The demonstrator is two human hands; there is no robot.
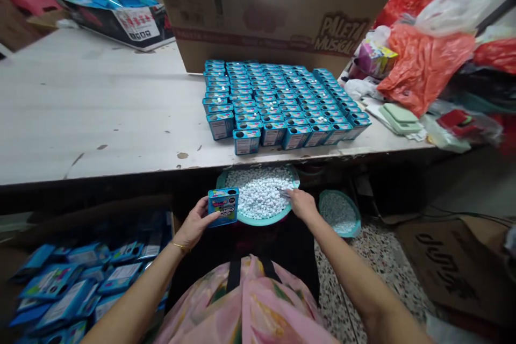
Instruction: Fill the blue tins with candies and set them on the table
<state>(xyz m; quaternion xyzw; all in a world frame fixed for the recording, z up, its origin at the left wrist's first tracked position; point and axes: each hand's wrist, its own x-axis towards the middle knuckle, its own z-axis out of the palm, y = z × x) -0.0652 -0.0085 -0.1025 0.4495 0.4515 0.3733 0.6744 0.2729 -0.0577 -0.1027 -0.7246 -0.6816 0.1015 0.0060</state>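
My left hand [194, 224] grips a small blue candy box [223, 207] upright by its side, the printed front facing me. A dark round opening shows on its top. Beside it sits a round turquoise basin [264, 222] full of small white candies [260, 193]. At the basin's right rim, my right hand [302, 204] is closed on a small metal scoop [283, 192] whose end rests among the candies. Its exact shape is hard to make out. On the table above, blue candy boxes [278, 102] stand upright in tight rows, with a few white candies on their tops.
A carton of blue boxes [80, 274] is at lower left. On the white table [100, 102] stand another filled box [121, 21] and a big cardboard carton [262, 11]. At right lie a pale green scale [400, 118] and red plastic bags [427, 64]. A smaller basin [355, 226] sits lower right.
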